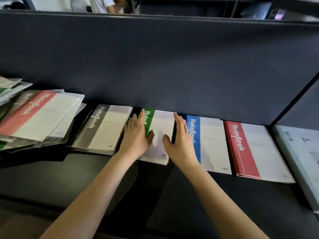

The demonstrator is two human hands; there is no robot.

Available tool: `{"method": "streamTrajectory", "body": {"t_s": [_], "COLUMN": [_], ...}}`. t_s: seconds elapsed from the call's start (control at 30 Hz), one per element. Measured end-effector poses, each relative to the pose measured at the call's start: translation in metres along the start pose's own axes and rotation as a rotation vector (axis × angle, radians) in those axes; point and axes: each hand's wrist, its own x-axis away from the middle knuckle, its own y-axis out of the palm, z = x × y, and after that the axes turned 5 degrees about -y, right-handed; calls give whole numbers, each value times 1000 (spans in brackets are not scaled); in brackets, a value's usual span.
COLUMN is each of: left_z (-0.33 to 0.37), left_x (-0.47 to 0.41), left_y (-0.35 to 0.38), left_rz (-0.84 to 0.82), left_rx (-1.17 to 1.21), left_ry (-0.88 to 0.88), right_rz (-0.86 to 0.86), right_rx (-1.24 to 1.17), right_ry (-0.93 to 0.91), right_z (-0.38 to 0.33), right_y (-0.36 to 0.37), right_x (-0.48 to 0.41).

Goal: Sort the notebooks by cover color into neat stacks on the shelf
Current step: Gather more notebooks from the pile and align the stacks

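Four notebook stacks lie in a row on the dark shelf (51, 178): a grey-spined stack (103, 130), a green-spined stack (162, 128), a blue-spined stack (210, 144) and a red-spined stack (255, 150). My left hand (136, 135) lies flat with straight fingers against the green stack's left edge. Against its right edge, my right hand (181, 140) lies flat too, thumb on the cover. At far left sits a messy mixed pile (34, 116) topped by a red-spined notebook.
A dark blue partition (155, 62) rises right behind the stacks. Pale grey booklets (300, 152) lie at the far right past a divider. People stand beyond the partition at the top.
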Motion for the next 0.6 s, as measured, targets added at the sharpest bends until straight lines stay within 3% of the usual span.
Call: {"method": "streamTrajectory", "body": {"t_s": [0.07,0.17,0.27,0.4,0.6], "left_z": [22,61,86,92,92], "left_x": [17,46,65,65,59], "left_y": [2,10,35,57,56], "left_rz": [-23,-310,-466,-350,-386], "left_rx": [268,597,531,440,546], "left_ry": [111,101,77,-39,-84], "right_rz": [134,171,148,73,-92], "right_rx": [68,211,220,265,257], "right_ry": [-30,118,226,309,353], "right_z": [14,44,60,65,68], "right_y": [-22,-56,-77,-86,-83], "right_x": [9,24,41,52,48]}}
